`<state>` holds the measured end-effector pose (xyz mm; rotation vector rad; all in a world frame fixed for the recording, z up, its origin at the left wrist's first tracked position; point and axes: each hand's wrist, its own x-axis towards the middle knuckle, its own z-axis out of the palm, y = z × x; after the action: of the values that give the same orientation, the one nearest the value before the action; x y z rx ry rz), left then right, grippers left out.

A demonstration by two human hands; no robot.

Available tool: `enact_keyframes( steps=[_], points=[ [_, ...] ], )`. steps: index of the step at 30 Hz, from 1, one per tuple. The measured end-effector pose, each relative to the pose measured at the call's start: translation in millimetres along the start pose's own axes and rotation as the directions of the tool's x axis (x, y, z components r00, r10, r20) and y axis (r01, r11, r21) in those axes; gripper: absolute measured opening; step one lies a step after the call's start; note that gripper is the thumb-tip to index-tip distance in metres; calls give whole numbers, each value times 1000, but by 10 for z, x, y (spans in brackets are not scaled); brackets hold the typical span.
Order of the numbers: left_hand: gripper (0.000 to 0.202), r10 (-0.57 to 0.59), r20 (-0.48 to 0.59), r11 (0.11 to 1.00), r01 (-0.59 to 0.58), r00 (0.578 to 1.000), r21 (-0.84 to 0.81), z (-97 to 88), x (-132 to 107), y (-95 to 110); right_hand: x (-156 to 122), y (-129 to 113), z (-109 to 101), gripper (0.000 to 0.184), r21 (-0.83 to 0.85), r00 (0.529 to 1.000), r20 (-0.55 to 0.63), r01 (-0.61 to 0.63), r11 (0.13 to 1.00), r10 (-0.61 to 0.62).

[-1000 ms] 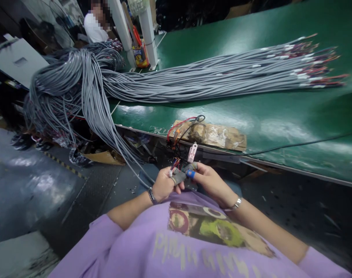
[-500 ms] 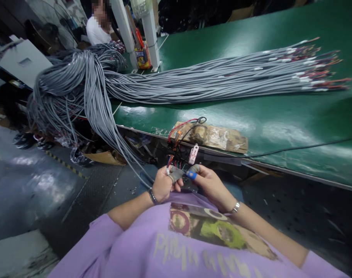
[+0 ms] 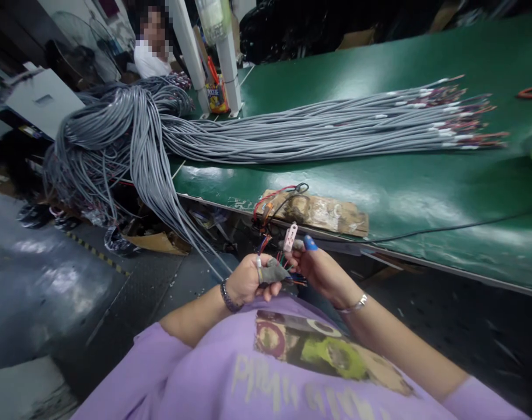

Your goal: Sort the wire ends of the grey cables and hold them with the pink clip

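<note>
My left hand (image 3: 247,280), with a grey cover on its thumb, is closed around the end of a grey cable. Thin coloured wires (image 3: 298,281) fan out from this grip towards the right, and another tuft of coloured wires (image 3: 263,242) sticks up above the fist. Close by on the right is my right hand (image 3: 325,273), its thumb wrapped in blue tape and lifted away from the fingers. Those fingers are beside the wires; whether they touch them I cannot tell. A pink-white tag-like piece (image 3: 291,238) hangs just above them at the bench edge.
A large bundle of grey cables (image 3: 292,137) lies along the green bench (image 3: 423,192) and droops over its left edge. A wooden board (image 3: 340,217) with red and black leads sits at the front edge. Behind a white post (image 3: 229,70) is a person in white.
My right thumb has lifted off the wires and the right hand has moved slightly up and right. The wire ends now show beyond my left hand. The view has shifted a little.
</note>
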<state>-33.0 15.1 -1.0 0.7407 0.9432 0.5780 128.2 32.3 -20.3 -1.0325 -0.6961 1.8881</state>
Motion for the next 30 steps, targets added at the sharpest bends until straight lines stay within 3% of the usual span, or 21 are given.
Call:
enact_keyframes(
  steps=[5, 7, 11, 13, 16, 19, 24, 30],
  points=[
    [49, -12, 61, 999, 15, 998, -52, 39, 103, 7, 104, -46, 81, 59, -16, 999, 33, 7, 1000, -7],
    [48, -9, 62, 997, 14, 998, -75, 43, 132, 18, 109, -17, 80, 57, -97, 994, -47, 93, 991, -98],
    [47, -1, 71, 996, 8, 997, -91, 37, 167, 31, 96, 20, 88, 58, -298, 920, -211, 261, 918, -330],
    [47, 1, 78, 995, 6, 997, -99, 35, 179, 25, 106, 21, 105, 60, -249, 937, -204, 231, 941, -284],
    [48, 1, 84, 994, 9, 996, -112, 33, 198, 8, 148, 29, 120, 58, -26, 991, -114, 70, 997, -73],
    [48, -1, 92, 993, 11, 996, -114, 30, 216, -11, 195, 49, 105, 53, 116, 997, -76, -21, 993, 30],
    [46, -15, 103, 994, 25, 995, -103, 29, 227, -39, 220, 62, 79, 47, 182, 994, -93, -33, 983, 50],
    [44, -30, 89, 995, 39, 996, -96, 37, 233, -47, 234, 91, 74, 38, 313, 1000, -25, 0, 950, 9]
  ],
)
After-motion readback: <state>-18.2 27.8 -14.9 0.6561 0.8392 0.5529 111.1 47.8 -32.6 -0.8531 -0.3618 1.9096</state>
